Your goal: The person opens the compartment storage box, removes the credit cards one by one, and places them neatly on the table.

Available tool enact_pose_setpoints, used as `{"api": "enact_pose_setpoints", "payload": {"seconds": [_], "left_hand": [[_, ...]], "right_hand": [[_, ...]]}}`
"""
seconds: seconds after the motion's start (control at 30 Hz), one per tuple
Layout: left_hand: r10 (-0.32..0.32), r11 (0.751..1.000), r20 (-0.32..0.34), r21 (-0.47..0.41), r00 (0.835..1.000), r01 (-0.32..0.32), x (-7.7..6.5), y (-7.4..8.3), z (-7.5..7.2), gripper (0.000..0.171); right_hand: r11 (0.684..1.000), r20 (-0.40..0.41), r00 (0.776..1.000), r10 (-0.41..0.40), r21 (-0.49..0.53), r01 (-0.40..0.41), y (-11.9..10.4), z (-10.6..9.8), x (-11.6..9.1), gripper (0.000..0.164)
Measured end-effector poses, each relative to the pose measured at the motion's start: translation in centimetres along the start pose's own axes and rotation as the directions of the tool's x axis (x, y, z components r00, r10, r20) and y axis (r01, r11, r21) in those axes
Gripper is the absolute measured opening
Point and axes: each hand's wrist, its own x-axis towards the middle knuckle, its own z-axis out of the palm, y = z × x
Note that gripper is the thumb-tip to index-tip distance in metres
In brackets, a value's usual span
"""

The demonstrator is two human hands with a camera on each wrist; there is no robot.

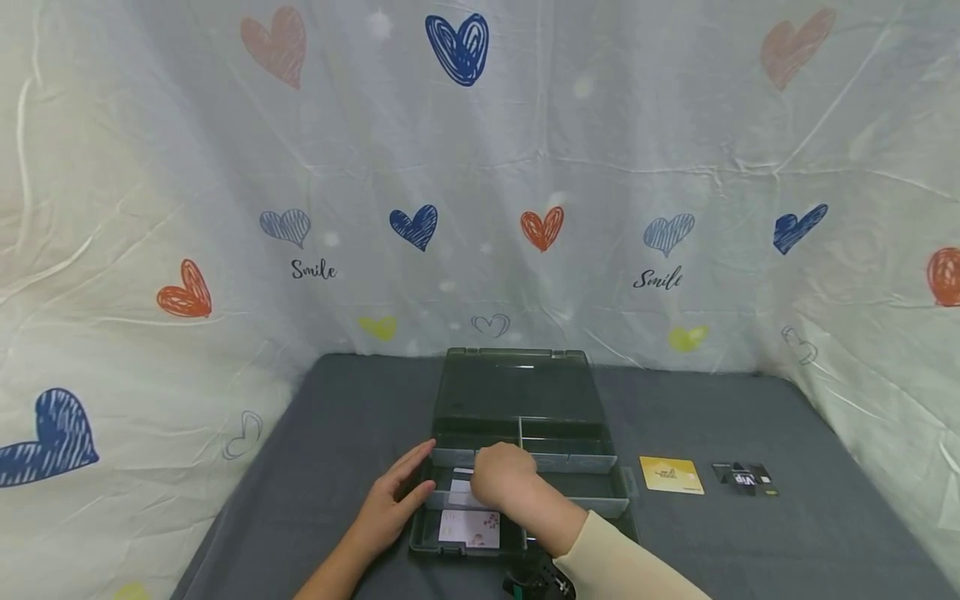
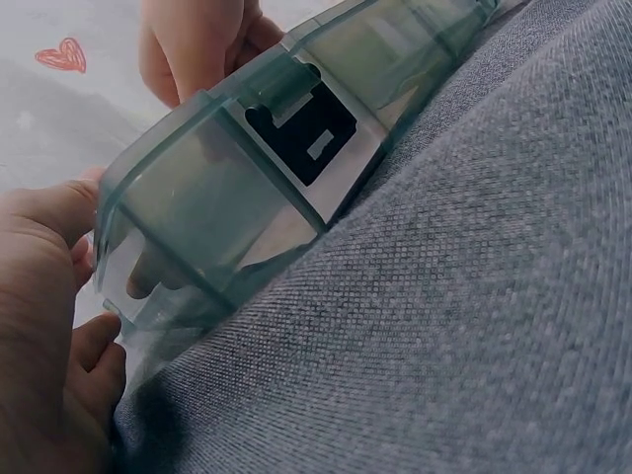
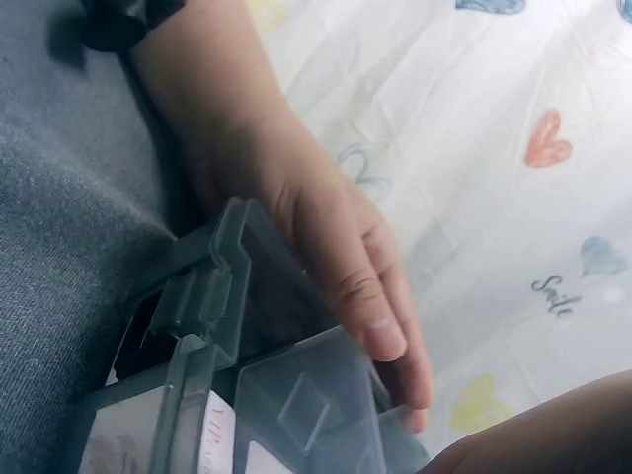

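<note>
A dark translucent green divided box [image 1: 517, 550] lies with its lid [image 1: 517, 383] folded back. My left hand [image 1: 386, 504] rests against its left side, fingers mostly straight; the right wrist view shows the thumb [image 3: 370, 316] along the outer wall. My right hand [image 1: 502, 475] reaches down into the middle left compartment, over a white card [image 1: 461, 492] with a dark stripe. From above its fingertips are hidden, so I cannot tell whether they pinch the card. The left wrist view has the right hand [image 2: 202, 44] bent over the box rim. A pinkish VIP card [image 1: 468, 529] lies in the front left compartment.
A yellow card [image 1: 671, 475] and a black VIP card [image 1: 745, 479] lie on the grey cloth [image 1: 825, 533] to the right of the box. Behind the table hangs a white curtain [image 1: 480, 150] printed with hearts. A black device [image 1: 540, 579] is on my right wrist.
</note>
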Motion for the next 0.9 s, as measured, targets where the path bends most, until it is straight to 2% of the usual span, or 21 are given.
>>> {"api": "enact_pose_setpoints", "payload": {"seconds": [0.1,0.27,0.4,0.57,0.63,0.7,0.9], "left_hand": [[-0.013,1.0,0.002,0.005,1.0,0.013,0.0,0.1,0.1,0.054],[-0.019,1.0,0.007,0.003,1.0,0.019,0.0,0.2,0.0,0.053],[-0.017,1.0,0.009,0.0,1.0,0.017,0.0,0.2,0.0,0.053],[-0.009,1.0,0.01,-0.001,1.0,0.009,-0.1,0.0,0.1,0.053],[-0.012,1.0,0.006,0.003,1.0,0.012,-0.1,-0.1,0.1,0.053],[-0.015,1.0,0.002,0.006,1.0,0.015,-0.1,-0.1,0.1,0.053],[-0.015,1.0,-0.001,0.004,1.0,0.015,0.0,-0.2,0.0,0.053]], "right_hand": [[1.0,-0.011,1.0,0.0,0.006,0.0,-0.1,0.4,0.2,0.017],[0.996,-0.098,0.993,-0.06,0.065,0.066,-0.3,0.9,0.1,0.018],[0.982,-0.148,0.985,-0.089,0.153,0.112,-0.1,1.0,-0.2,0.017],[0.932,-0.161,0.983,-0.086,0.335,0.136,1.0,1.3,-0.3,0.024],[0.905,-0.153,0.985,-0.078,0.404,0.134,1.4,1.3,-0.3,0.02],[0.882,-0.138,0.988,-0.068,0.455,0.124,1.8,1.2,-0.3,0.013],[0.835,-0.135,0.988,-0.068,0.534,0.131,2.2,0.6,-0.7,0.023]]}}
